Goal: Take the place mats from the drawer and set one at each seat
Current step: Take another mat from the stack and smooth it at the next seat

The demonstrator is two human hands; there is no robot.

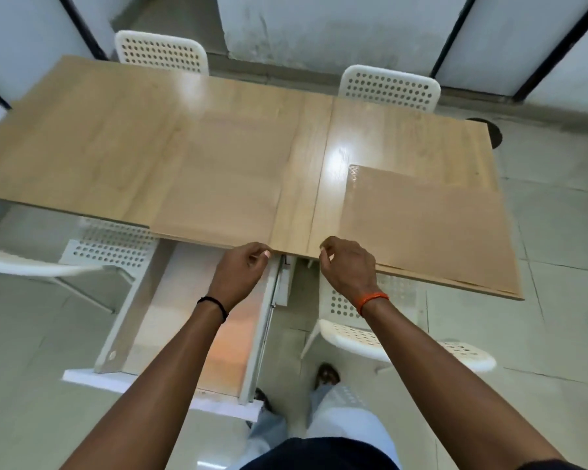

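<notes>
Both arms reach forward to the near edge of the table (133,137). The left hand (240,271) has its fingers curled, thumb and forefinger pinched at the near right corner of a tan place mat (218,184) that lies flat on the middle of the table. A black band circles the left wrist. The right hand (348,262) is curled in the same way, fingertips pinched at the near left corner of a second place mat (428,228); whether it truly grips that corner cannot be told. An orange band sits on the right wrist.

The second mat lies on the right part of the table, reaching almost to the near edge and the right end. A seam runs across the tabletop between the two mats.

Below the table edge, a white drawer (126,310) stands pulled out toward the person; an orange-tan sheet shows on its floor under the left forearm.

Four white perforated chairs are visible: two at the far side (160,52) (389,86), one at the near left (109,245), one at the near right (353,334) beneath the right forearm. The floor is pale tile; pale walls with dark frames close the far side.

The person stands between the open drawer and the near right chair, with little free floor either side of the feet.
</notes>
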